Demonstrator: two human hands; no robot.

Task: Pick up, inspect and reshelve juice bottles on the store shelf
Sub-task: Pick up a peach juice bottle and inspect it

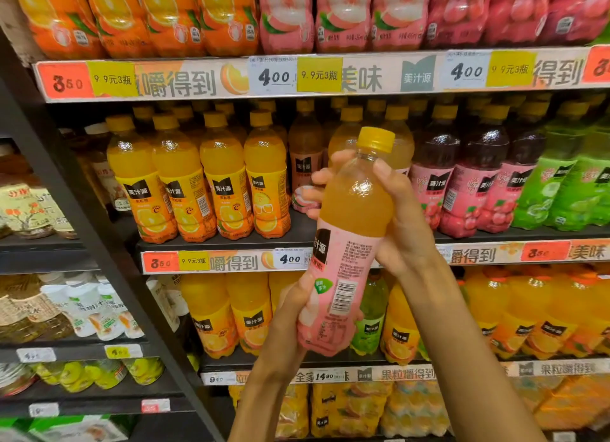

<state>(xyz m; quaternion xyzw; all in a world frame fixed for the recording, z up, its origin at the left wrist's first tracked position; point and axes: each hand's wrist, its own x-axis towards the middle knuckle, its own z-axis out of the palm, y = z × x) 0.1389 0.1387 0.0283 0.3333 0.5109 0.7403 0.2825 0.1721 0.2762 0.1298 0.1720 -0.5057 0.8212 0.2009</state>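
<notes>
Pink-labelled and capped in yellow, the juice bottle (346,243) is held up in front of the shelves, tilted with its cap toward the upper right. Its label shows the black 美汁源 badge, a block of small print too fine to read, a green leaf mark and a barcode facing the camera. The left hand (293,313) cups the bottom end from the left, fingers curled behind the label. The right hand (396,217) grips the upper half; the thumb lies along the right shoulder just below the cap, and its fingertips (318,177) wrap round the far left side.

Behind, the shelf edge (224,261) carries tags reading 3.50, 9.9元3瓶 and 4.00, with 嚼得到 printed beside an orange slice. On that shelf stand orange juice bottles (211,177), dark red bottles (462,177) and green bottles (567,184), all bearing 美汁源. The upper strip (297,76) repeats 4.00 and 美味.
</notes>
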